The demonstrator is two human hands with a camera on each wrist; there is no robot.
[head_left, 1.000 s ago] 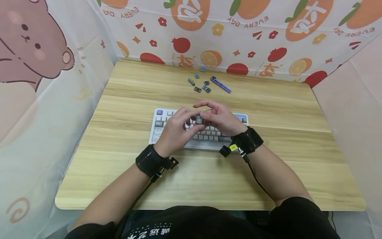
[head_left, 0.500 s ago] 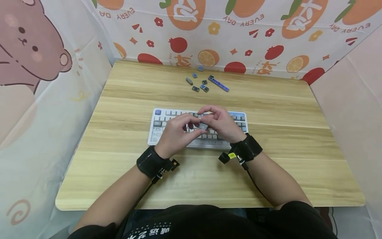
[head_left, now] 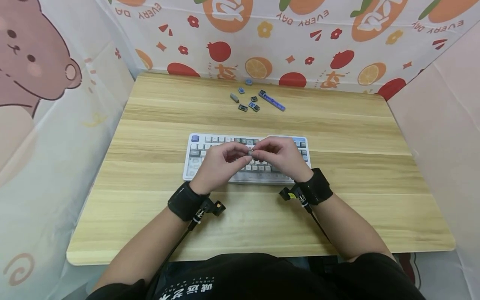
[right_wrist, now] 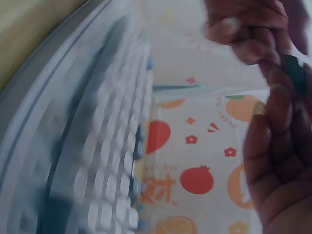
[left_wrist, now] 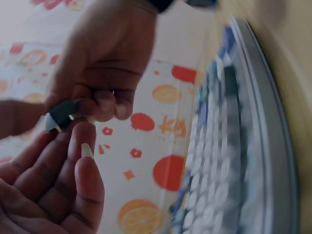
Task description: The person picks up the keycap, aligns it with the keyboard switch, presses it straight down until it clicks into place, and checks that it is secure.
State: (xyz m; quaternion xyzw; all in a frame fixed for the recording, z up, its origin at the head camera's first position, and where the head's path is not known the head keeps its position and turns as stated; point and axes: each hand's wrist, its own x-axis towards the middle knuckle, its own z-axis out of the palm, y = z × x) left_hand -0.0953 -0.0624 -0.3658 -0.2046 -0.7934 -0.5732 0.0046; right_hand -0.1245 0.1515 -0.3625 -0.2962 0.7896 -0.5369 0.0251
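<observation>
Over the keyboard, both hands meet fingertip to fingertip around a small dark grey-green keycap. My left hand pinches it from the left with thumb and fingers. From the other side my right hand pinches it too, its thumb and index finger close against the left fingertips. In the right wrist view the keycap shows at the right edge, partly covered by fingers. From the head only a sliver of it shows. The white keyboard lies flat below, with pale and grey keys partly hidden by the hands.
Beyond the keyboard lie a long blue-purple bar, a grey piece and several small dark and blue pieces. The wooden table ends at a fruit-printed cloth. Both wrists wear black straps with cables.
The keycap has turned between the fingers; its grey face showed earlier and is now mostly covered. The right hand's raised index finger has come down, and the fingertips are closer together.
</observation>
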